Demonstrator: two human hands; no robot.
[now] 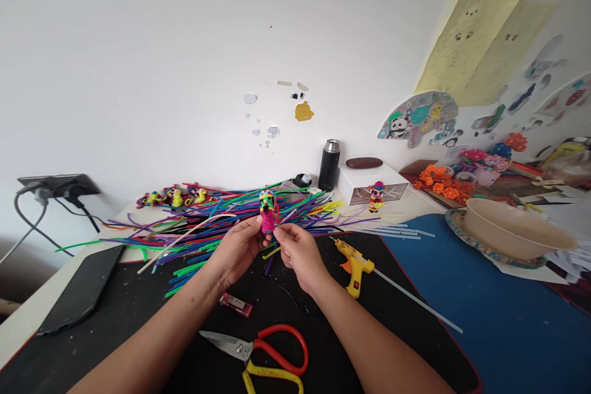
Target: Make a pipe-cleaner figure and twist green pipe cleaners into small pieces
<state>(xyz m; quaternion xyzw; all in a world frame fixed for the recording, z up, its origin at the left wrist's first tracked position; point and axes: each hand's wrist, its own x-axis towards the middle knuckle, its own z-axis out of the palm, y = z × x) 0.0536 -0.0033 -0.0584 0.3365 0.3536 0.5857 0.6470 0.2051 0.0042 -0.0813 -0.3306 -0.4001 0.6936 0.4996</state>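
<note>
A small pipe-cleaner figure (268, 212), pink below with green and yellow on top, is held upright between both hands above the black mat (115, 326). My left hand (237, 247) grips its lower part from the left. My right hand (299, 250) pinches it from the right, fingers closed at its base. Behind the figure spreads a heap of coloured pipe cleaners (207, 225).
Red-and-yellow scissors (268, 354), a small pink lighter (236, 304) and a yellow glue gun (354, 263) lie on the mat. A phone (80, 295) lies at left, a black flask (329, 165), white box (372, 183) and bowl (510, 229) at right. Finished figures (173, 196) line the wall.
</note>
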